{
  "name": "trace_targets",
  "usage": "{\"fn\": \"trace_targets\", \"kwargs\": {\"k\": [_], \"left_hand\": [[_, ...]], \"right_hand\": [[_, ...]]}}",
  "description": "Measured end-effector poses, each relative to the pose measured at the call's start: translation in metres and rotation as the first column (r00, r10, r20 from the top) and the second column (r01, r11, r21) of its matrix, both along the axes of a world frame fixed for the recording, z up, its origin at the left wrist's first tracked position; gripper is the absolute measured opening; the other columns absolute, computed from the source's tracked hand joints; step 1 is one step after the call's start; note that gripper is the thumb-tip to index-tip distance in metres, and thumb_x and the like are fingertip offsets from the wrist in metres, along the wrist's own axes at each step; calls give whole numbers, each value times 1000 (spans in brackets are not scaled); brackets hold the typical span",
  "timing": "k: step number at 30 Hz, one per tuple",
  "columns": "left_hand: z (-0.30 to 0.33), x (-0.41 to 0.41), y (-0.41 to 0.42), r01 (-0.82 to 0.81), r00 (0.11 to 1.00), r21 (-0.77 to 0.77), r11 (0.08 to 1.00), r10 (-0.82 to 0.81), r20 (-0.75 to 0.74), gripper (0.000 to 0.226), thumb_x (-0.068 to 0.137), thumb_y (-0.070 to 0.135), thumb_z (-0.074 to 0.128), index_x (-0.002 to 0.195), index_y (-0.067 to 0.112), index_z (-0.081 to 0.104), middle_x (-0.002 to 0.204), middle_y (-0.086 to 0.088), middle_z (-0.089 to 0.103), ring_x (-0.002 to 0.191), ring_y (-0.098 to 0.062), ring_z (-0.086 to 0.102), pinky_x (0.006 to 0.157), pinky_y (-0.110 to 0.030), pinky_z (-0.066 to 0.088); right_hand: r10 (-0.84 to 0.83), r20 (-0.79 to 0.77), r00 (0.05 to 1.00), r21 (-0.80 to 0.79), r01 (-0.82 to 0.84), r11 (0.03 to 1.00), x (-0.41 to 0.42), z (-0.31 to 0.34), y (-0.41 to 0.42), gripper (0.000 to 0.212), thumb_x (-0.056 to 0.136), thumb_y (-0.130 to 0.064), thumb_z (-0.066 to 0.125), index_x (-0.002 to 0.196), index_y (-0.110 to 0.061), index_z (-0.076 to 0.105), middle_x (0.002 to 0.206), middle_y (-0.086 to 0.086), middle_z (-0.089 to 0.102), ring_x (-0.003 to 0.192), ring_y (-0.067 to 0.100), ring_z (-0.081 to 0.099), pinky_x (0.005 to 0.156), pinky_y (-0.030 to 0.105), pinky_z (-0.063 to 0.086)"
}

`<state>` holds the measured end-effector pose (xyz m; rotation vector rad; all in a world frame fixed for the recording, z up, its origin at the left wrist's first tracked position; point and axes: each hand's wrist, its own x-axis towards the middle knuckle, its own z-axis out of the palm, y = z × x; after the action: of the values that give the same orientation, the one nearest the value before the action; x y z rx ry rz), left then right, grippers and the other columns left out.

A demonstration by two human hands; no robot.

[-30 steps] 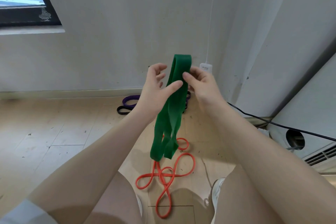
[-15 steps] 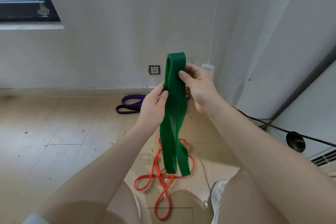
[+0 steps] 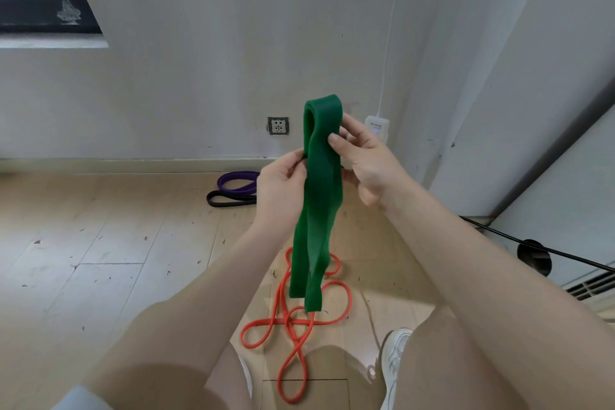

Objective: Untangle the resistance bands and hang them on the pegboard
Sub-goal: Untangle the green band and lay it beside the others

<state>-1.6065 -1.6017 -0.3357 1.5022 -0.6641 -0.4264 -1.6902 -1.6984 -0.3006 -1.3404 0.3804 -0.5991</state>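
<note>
Wide green band (image 3: 317,203) hangs folded above the looped orange band (image 3: 296,326); purple band (image 3: 238,180) and black band (image 3: 229,200) lie beyond.

Both forearms are bare up from the left hand (image 3: 279,190) and right hand (image 3: 366,160). A pale sleeve edge (image 3: 83,398) shows far behind the left hand's grip. White lace-up sneakers (image 3: 394,363) sit below the grip, with bare knees.

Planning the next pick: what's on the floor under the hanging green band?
Under the green band lies the orange band, looped and crossing itself on the floor. The band's lower end covers part of its far loops, so the full tangle can't be seen.
</note>
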Motion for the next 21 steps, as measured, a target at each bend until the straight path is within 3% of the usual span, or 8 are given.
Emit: {"fn": "trace_targets", "kwargs": {"k": [4, 6, 10, 13, 15, 17, 21], "left_hand": [[-3, -1, 9, 213, 969, 5, 977, -210, -132, 28, 100, 20, 39, 106, 26, 66, 102, 3, 71, 99, -15, 65, 90, -36, 53], [-4, 1, 14, 254, 966, 40, 966, -251, -58, 22, 96, 13, 47, 109, 21, 63, 103, 3, 70, 99, -10, 65, 89, -28, 53], [0, 5, 14, 105, 994, 78, 991, -105, -3, 22, 89, 6, 58, 106, 19, 62, 100, 6, 69, 94, -7, 66, 86, -25, 54], [12, 8, 10, 25, 997, 15, 1000, -24, -76, 18, 89, 7, 59, 99, 22, 62, 96, 5, 70, 90, -9, 68, 83, -27, 55], [24, 12, 7, 7, 995, -23, 1000, -9, -97, 16, 89, 8, 59, 99, 20, 62, 99, 3, 71, 92, -11, 68, 83, -30, 56], [35, 16, 4, 4, 995, -38, 999, -8, -101, 15, 90, 10, 59, 101, 20, 63, 101, 2, 71, 93, -12, 68, 82, -30, 57], [51, 22, 1, -27, 997, -56, 998, 22, -76, 15, 90, 11, 58, 103, 19, 62, 97, 6, 70, 88, -7, 67, 76, -21, 57]], "right_hand": [[-76, -5, 997, 86, 76, 993, 4, -6, -2, 28, 96, -6, 47, 115, -25, 57, 94, -10, 66, 73, 3, 65, 54, 17, 50], [-103, -29, 994, 88, 105, 991, 7, -8, 0, 28, 94, -5, 51, 116, -22, 58, 98, -7, 66, 72, 4, 66, 58, 20, 52], [-198, -145, 970, -114, 182, 977, 15, -16, 2, 34, 90, -18, 60, 123, -22, 55, 124, 4, 55, 100, 23, 63, 86, 43, 54], [-240, -156, 958, -265, 193, 945, 9, -33, 5, 35, 94, -33, 52, 125, -17, 51, 126, 0, 54, 109, 14, 56, 92, 35, 50], [-134, -215, 967, -214, 88, 973, 0, -56, 7, 31, 100, -36, 35, 113, -19, 58, 114, -5, 61, 101, 0, 58, 90, 23, 45], [44, -316, 948, -131, -89, 987, -7, -79, 5, 40, 102, -36, 25, 108, -23, 63, 109, -6, 66, 103, 3, 59, 95, 24, 43], [166, -395, 903, -243, -277, 929, -10, -89, -6, 17, 96, -17, 49, 106, -14, 63, 106, 0, 65, 97, 10, 60, 87, 17, 47]]}}
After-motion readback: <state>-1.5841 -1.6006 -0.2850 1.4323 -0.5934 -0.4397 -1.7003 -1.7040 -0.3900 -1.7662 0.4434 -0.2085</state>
